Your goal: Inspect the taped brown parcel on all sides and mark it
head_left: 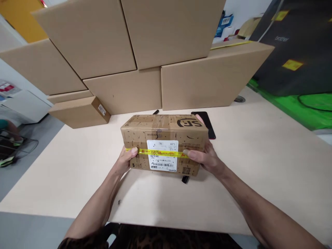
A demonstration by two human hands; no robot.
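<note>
Between my two hands is a brown cardboard box (pixel 137 136), tilted so that its labelled side faces me. A white shipping label (pixel 163 164) and a strip of yellow tape (pixel 145 151) cross that side, and a dark printed logo is on the top face. My left hand (pixel 126 159) grips the left end, thumb on the tape. The right end is held by my right hand (pixel 207 158), its thumb also on the tape. Behind the box, a black phone-like slab (pixel 209 128) lies partly hidden. Under the box's near edge a small black object (pixel 185 179) pokes out.
Large cardboard boxes (pixel 124 91) are stacked along the back of the pale table (pixel 77 186). A smaller flat carton (pixel 77 112) stands at the left. A dark machine (pixel 290 52) on a green surface is at the right. Part of a person (pixel 11 131) shows at the far left.
</note>
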